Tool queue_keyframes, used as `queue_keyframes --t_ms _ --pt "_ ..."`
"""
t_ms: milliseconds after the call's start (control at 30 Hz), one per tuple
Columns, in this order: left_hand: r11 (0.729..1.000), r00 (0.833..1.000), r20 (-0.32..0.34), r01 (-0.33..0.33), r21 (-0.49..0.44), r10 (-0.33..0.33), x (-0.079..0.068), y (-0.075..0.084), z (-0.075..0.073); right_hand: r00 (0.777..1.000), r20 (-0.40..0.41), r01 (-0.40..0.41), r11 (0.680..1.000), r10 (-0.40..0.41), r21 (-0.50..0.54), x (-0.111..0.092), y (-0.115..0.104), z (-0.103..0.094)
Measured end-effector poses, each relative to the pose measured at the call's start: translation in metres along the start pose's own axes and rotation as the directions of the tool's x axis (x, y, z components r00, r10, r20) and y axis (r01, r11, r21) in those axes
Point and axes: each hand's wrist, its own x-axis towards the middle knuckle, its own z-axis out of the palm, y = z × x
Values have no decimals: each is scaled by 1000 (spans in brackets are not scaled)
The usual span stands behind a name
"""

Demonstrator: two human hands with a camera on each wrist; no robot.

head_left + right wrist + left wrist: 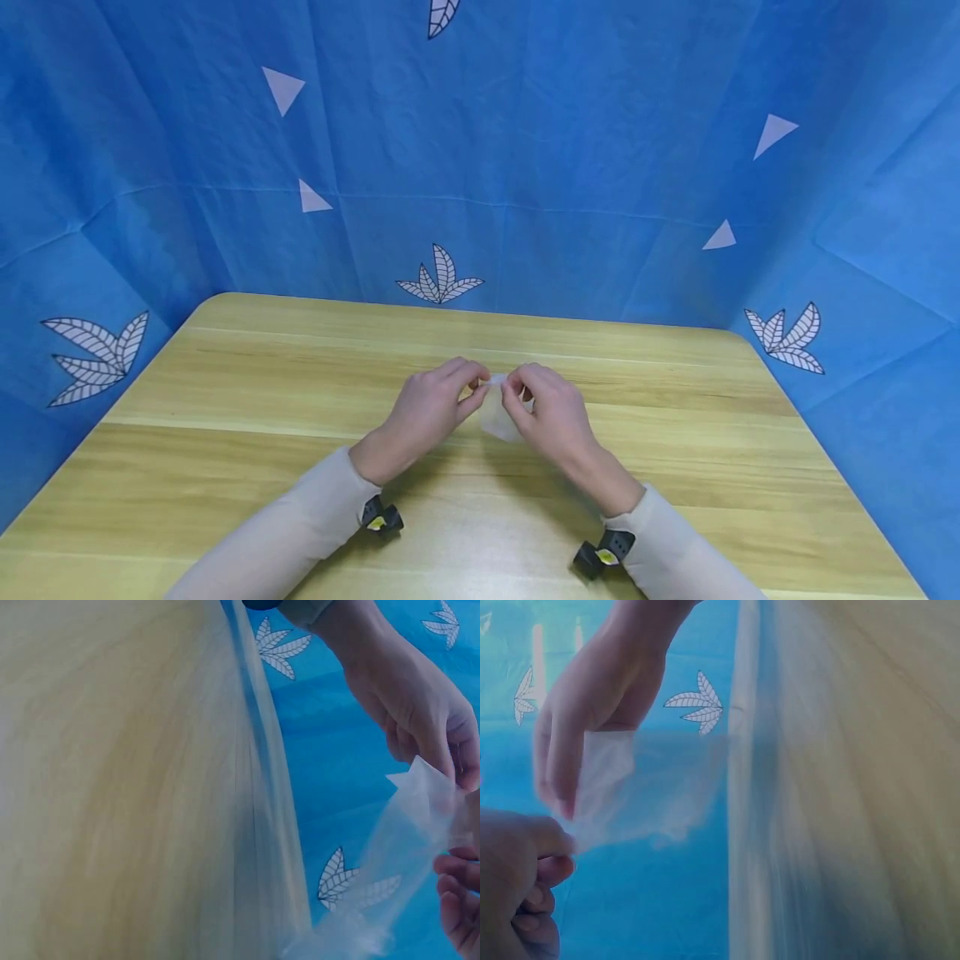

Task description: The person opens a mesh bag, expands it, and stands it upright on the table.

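A small, thin clear plastic bag point(498, 422) hangs upright between the two hands over the middle of the table. My left hand point(429, 410) pinches its upper edge at the left between thumb and forefinger. Close beside it, my right hand point(553, 414) pinches the same edge farther right and covers part of the bag. In the left wrist view the crinkled film point(656, 780) stretches away from the fingertips, see-through against the blue cloth. A corner of the bag point(420, 787) folds outward near the left fingers in the right wrist view.
The wood-grain table point(247, 375) spreads out under both arms, with rounded far corners. A blue cloth point(525, 125) printed with leaves and triangles hangs behind and at both sides. Each wrist wears a strapped black camera, such as the left one point(382, 518).
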Motion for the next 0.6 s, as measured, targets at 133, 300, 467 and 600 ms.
queue_keyframes --t_ms 133,300,467,600 --pt "1000 1000 0 -5 -30 5 0 2 1 1000 30 0 1000 1 -20 0 0 1" --pt "1000 1000 -8 7 -22 -7 0 3 1 1000 30 -6 1000 7 -11 0 -1 0" --pt "1000 1000 8 28 -1 -28 0 3 1 998 36 -46 999 46 -5 0 -3 -3" --pt "1000 999 18 30 0 -30 1 4 1 997 42 -64 998 65 -11 1 -2 -4"
